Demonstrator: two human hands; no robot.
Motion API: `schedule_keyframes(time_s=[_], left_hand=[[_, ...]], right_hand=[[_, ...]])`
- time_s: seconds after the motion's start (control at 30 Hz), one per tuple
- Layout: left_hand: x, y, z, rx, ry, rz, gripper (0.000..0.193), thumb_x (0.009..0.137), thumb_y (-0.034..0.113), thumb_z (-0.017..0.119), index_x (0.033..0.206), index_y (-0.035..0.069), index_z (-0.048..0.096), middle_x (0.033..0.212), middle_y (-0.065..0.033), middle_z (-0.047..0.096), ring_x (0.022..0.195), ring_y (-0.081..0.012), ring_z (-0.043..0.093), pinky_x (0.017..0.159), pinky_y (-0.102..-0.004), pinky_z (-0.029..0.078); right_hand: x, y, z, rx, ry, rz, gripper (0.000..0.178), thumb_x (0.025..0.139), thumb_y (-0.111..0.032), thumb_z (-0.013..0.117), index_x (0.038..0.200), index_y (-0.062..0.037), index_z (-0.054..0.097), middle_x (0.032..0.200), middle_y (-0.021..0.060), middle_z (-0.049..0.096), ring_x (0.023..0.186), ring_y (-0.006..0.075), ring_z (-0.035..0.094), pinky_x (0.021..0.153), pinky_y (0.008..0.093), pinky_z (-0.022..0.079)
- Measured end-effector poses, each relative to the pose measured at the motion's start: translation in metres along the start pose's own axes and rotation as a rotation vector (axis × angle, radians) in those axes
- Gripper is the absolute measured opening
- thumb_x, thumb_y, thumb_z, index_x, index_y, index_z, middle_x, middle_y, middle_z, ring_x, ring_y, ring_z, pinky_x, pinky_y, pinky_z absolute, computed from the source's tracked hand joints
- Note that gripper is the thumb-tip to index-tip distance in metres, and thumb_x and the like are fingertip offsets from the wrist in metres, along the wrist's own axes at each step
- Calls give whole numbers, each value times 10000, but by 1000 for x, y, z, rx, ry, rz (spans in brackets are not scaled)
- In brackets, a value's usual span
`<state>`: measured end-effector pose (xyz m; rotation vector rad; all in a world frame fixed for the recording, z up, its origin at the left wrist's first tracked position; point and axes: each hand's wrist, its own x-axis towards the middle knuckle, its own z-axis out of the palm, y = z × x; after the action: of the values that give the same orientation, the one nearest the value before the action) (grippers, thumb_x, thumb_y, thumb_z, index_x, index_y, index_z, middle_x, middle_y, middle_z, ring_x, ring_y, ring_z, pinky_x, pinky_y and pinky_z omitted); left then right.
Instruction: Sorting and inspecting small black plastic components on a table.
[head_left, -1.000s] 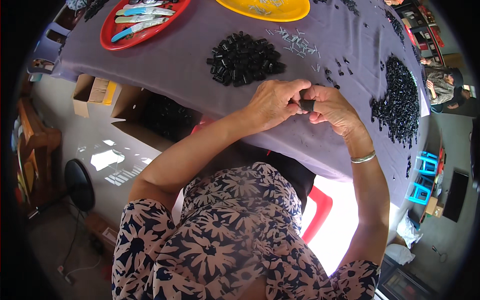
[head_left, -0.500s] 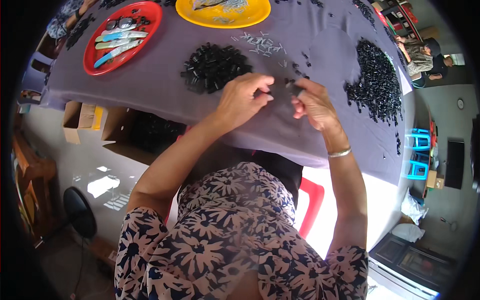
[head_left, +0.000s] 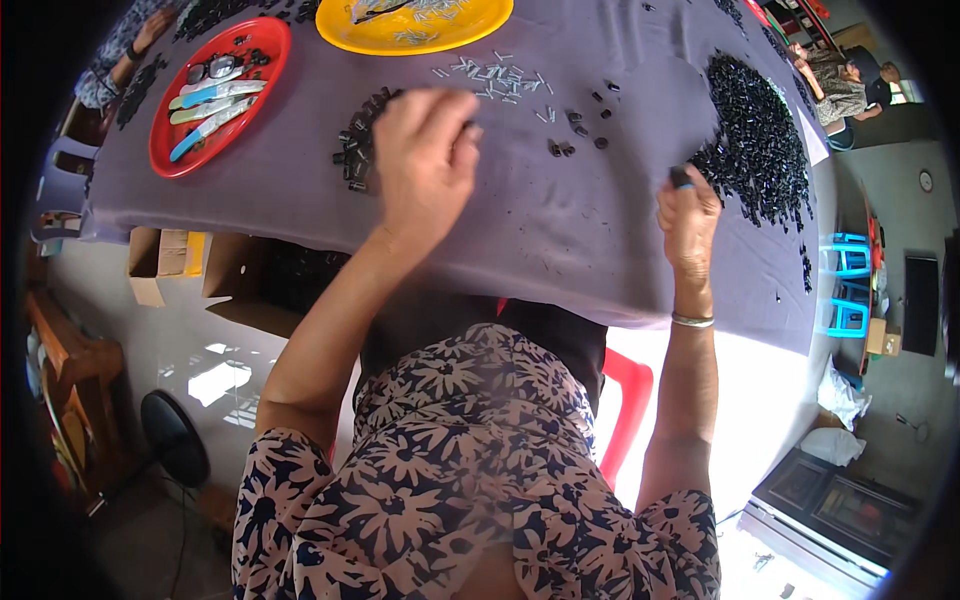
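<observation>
My left hand (head_left: 425, 165) is over the small pile of short black tube-like pieces (head_left: 352, 160), covering most of it. Its fingers are curled and slightly blurred; a dark bit shows by the fingertips, too small to name. My right hand (head_left: 690, 220) is closed around a small black piece (head_left: 681, 178), at the near left edge of a large heap of black pieces (head_left: 755, 140). Between the hands, several loose black pieces (head_left: 577, 128) lie on the cloth. Beyond them are scattered thin clear pins (head_left: 500, 75).
A red tray (head_left: 160, 150) with glasses and blue and white handled tools lies at the far left. Beside it stands a yellow tray (head_left: 420, 48) of clear pins. Grey-purple cloth (head_left: 560, 220) covers the table. Another person's hand (head_left: 153, 28) rests at the far left; more people are far right.
My hands were close together over the middle of the cloth and have parted. The left moved left over the small pile, the right moved right to the large heap's edge.
</observation>
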<state>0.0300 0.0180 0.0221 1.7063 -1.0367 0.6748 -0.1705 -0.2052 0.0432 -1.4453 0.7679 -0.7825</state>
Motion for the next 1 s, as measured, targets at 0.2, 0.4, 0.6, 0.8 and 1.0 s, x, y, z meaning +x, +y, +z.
schedule_keyframes(time_s=[0.2,0.4,0.6,0.8,1.0], left_hand=[[-22,24,13,-249,-189,-63,253,718,-6,692,955,65,635,946,-67,585,848,-279,571,711,-376,483],[-24,25,13,-274,-292,-116,180,738,-7,682,903,60,654,874,-50,601,822,-250,587,675,-357,502],[-21,26,12,-437,-322,-139,253,739,48,718,982,39,647,883,-77,596,829,-266,591,686,-352,499],[-21,22,8,-490,-462,-239,381,734,30,761,1084,27,609,894,-53,620,746,-145,583,634,-282,478],[-24,25,11,-817,-478,-505,320,770,9,725,1072,22,620,851,-20,623,684,-88,543,616,-236,460]], right_hand=[[5,-2,63,-837,-392,-695,354,731,105,482,1016,-22,648,883,98,619,854,256,627,763,317,486],[3,7,72,-1004,-341,-756,352,691,103,497,978,-24,657,869,111,609,758,280,619,712,323,500],[-22,-11,70,-764,-346,-484,322,711,122,539,971,-23,661,821,87,630,677,154,599,658,257,484],[-37,-19,84,-673,-590,-430,293,757,142,521,968,-13,653,838,79,641,759,133,610,714,259,481],[-46,-15,94,-502,-570,-424,218,837,98,563,1021,-14,598,837,72,679,743,125,631,714,266,495]])
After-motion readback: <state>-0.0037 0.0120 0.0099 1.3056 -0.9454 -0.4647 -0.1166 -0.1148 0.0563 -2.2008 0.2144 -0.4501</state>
